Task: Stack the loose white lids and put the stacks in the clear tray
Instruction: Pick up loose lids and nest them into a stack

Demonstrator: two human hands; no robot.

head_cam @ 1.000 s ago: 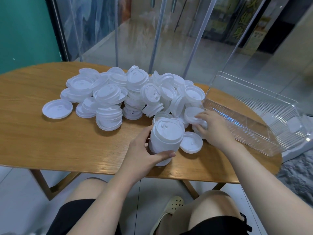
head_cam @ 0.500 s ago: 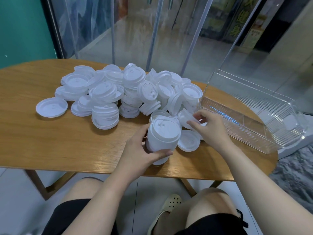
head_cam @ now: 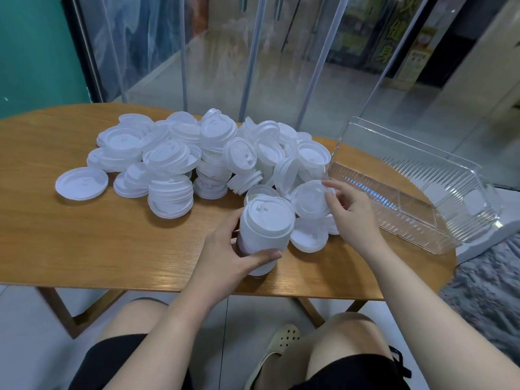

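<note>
Wooden tabletop (head_cam: pixel 84 243): left hand (head_cam: pixel 225 249) grips lid stack (head_cam: pixel 263 232) steady; right hand (head_cam: pixel 351 212) pinches loose lid (head_cam: pixel 309 199) to add.

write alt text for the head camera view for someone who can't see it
A seated person's left hand grips a tall stack of white lids on a wooden table, while the right hand holds a single lid beside it. A pile of loose lids lies behind; a clear tray sits at right.

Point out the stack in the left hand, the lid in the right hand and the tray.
stack (head_cam: pixel 263 232), head view, its side wall below the top lid
lid (head_cam: pixel 308 199), head view, middle of its face
tray (head_cam: pixel 405 220), head view, its near wall
</note>
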